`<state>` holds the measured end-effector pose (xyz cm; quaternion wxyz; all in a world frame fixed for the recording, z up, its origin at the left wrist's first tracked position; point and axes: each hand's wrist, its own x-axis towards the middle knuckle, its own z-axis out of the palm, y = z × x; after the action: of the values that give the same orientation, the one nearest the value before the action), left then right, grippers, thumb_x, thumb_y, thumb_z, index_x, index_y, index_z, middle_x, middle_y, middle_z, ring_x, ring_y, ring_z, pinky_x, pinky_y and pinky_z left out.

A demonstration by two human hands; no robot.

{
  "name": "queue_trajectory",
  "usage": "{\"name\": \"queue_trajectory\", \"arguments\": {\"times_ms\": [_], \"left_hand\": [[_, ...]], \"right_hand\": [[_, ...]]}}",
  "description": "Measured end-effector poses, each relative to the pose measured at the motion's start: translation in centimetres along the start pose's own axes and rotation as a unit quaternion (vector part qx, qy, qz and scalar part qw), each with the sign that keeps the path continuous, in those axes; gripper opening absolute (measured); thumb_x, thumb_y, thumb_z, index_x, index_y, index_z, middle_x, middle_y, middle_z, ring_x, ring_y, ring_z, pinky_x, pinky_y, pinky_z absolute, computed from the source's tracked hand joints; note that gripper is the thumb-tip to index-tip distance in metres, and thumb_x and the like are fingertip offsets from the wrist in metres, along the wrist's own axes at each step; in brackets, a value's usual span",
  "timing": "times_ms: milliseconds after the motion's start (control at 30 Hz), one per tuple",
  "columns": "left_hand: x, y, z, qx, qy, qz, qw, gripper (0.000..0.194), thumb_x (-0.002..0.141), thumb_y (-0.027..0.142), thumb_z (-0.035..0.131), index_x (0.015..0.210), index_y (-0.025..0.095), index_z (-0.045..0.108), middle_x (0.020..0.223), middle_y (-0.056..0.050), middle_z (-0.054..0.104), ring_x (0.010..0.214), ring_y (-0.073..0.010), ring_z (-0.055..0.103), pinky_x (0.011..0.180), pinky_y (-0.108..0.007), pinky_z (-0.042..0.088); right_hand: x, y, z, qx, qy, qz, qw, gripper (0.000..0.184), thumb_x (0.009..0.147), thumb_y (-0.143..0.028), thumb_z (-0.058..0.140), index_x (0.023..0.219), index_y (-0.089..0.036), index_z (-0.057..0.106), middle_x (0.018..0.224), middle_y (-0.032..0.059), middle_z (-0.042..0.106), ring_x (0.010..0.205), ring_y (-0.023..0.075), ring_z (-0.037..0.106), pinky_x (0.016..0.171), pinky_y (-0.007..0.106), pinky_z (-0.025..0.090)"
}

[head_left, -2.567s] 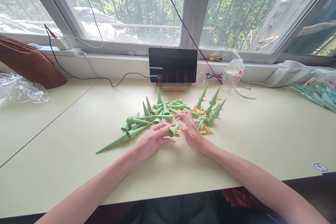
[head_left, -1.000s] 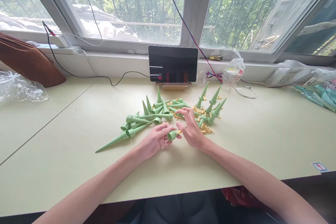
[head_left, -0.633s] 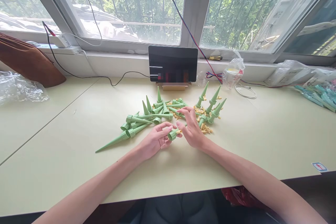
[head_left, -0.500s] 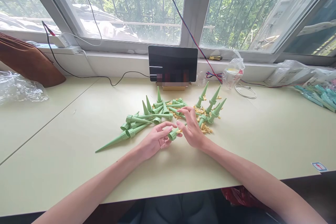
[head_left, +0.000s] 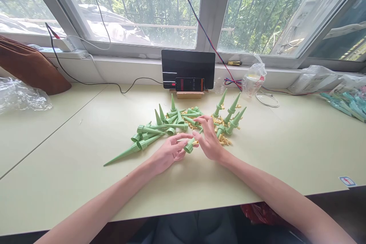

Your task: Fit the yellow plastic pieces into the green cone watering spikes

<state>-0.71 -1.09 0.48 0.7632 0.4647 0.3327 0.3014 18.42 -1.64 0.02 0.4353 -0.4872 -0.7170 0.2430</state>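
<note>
In front of me a green plant watering spike (head_left: 188,148) is held aslant, its wide ribbed collar toward me. A small yellow valve (head_left: 195,143) sticks out from its side. My left hand (head_left: 171,150) has its fingers around the collar, index finger stretched over it. My right hand (head_left: 209,139) is curled at the narrower part, thumb against the spike and index finger raised; its other fingers are partly hidden. Beyond lie several loose green spikes (head_left: 151,129) in a pile. At the right stand several spikes with yellow valves fitted (head_left: 233,108), among loose yellow valves (head_left: 225,141).
A black tablet (head_left: 188,65) leans at the back on a cardboard stand, with a phone (head_left: 190,84) before it. Cables run along the sill. Plastic bags (head_left: 254,80) lie at the back right, a clear bag (head_left: 24,95) and brown cloth (head_left: 31,65) at the left.
The spike has turned in my hands, so its yellow valve now faces right and shows clearly. My left fingers have shifted on the collar. My right hand has barely moved.
</note>
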Motion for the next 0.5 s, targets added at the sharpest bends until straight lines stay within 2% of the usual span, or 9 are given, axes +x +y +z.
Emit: {"name": "queue_trajectory", "arguments": {"times_ms": [100,167,333,500], "left_hand": [[0.04,-0.15,-0.03,-0.005,0.003,0.003,1.0,0.044,0.078,0.044,0.077,0.113,0.019,0.068,0.074,0.001,0.049,0.054,-0.0055,0.031,0.055,-0.025,0.02],[0.11,-0.28,-0.07,-0.008,0.004,0.005,1.0,0.045,0.077,0.043,0.078,0.113,0.019,0.068,0.076,0.0,0.051,0.054,-0.0056,0.031,0.055,-0.026,0.019],[0.26,-0.44,-0.12,-0.008,-0.003,0.007,1.0,0.05,0.075,0.043,0.079,0.116,0.018,0.068,0.079,-0.003,0.056,0.055,-0.0066,0.033,0.054,-0.026,0.02],[0.22,-0.49,-0.22,-0.006,-0.005,0.003,1.0,0.05,0.076,0.042,0.079,0.119,0.019,0.067,0.082,-0.003,0.056,0.057,-0.007,0.039,0.055,-0.025,0.024]], "right_hand": [[0.01,0.04,0.04,0.036,-0.009,0.016,0.999,0.037,0.094,-0.034,0.047,0.131,-0.028,0.045,0.132,0.0122,0.034,0.128,0.0288,0.04,0.062,0.037,0.063],[0.02,0.07,0.06,0.046,-0.008,0.016,0.999,0.04,0.094,-0.035,0.048,0.132,-0.028,0.043,0.134,0.0128,0.033,0.129,0.0295,0.04,0.057,0.034,0.062],[-0.01,0.16,0.09,0.009,0.011,-0.005,1.0,0.041,0.093,-0.032,0.049,0.133,-0.027,0.042,0.133,0.0124,0.036,0.129,0.0298,0.039,0.075,0.045,0.062],[0.01,0.23,0.15,-0.001,0.014,-0.004,1.0,0.04,0.094,-0.032,0.048,0.133,-0.027,0.042,0.132,0.0119,0.037,0.127,0.0282,0.041,0.081,0.046,0.06]]}}
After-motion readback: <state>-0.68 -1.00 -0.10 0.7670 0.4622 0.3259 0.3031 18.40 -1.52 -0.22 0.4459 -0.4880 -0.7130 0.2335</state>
